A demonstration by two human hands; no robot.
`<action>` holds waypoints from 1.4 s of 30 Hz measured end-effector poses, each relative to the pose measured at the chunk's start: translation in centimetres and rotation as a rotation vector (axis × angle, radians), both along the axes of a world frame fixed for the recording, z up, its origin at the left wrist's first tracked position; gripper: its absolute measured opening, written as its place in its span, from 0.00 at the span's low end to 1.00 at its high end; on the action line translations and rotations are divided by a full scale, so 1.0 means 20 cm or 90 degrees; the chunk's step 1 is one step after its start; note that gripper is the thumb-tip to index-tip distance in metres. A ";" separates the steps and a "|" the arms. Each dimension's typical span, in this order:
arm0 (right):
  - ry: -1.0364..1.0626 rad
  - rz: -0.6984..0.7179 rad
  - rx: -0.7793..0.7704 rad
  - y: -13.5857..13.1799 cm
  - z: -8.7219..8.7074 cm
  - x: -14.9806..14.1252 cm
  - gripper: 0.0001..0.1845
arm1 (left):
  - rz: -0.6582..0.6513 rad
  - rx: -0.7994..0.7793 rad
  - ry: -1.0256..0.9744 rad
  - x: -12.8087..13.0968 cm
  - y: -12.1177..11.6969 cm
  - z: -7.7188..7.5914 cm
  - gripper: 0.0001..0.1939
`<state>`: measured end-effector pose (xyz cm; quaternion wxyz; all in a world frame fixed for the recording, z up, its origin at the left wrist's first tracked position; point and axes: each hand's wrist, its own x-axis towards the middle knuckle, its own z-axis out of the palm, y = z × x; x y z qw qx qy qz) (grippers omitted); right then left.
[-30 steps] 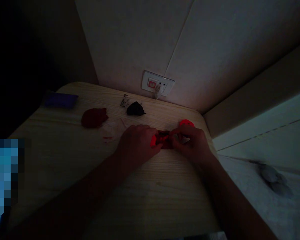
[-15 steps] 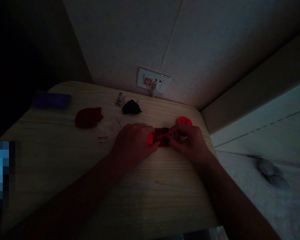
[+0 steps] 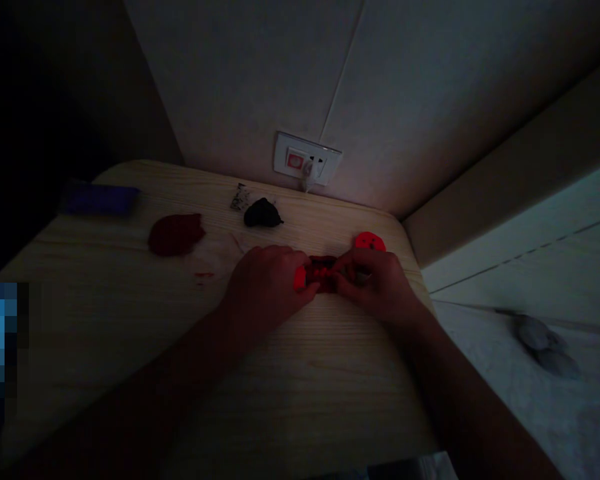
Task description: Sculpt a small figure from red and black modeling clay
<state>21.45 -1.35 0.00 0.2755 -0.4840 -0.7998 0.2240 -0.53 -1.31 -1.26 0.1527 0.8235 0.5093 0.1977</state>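
My left hand [image 3: 267, 283] is curled round the left end of a red modelling-clay piece [image 3: 325, 283], which lies on the wooden tabletop. Small bright red lumps [image 3: 321, 273] sit on its dark middle. My right hand [image 3: 377, 283] closes thumb and forefinger at the piece's right end; whatever is between those fingertips is too dark and small to make out. Just behind my right hand shows a bright red disc [image 3: 370, 241] with dark dots, partly covered by the hand.
Left of my hands are a dark red clay slab [image 3: 175, 235], a black clay lump [image 3: 263, 213], a small black-smeared wrapper [image 3: 239, 198] and a purple packet [image 3: 100, 200]. A wall socket [image 3: 307, 160] with a plug is behind the table [image 3: 300, 380]. Grey slippers [image 3: 545, 343] lie on the floor at right.
The view has shifted very slightly. Both hands stay at the red clay piece, with only tiny finger movement on the right.
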 end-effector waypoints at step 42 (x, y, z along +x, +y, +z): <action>0.158 -0.099 0.125 -0.07 0.01 -0.06 0.08 | -0.037 0.027 -0.319 -0.01 -0.06 0.02 0.20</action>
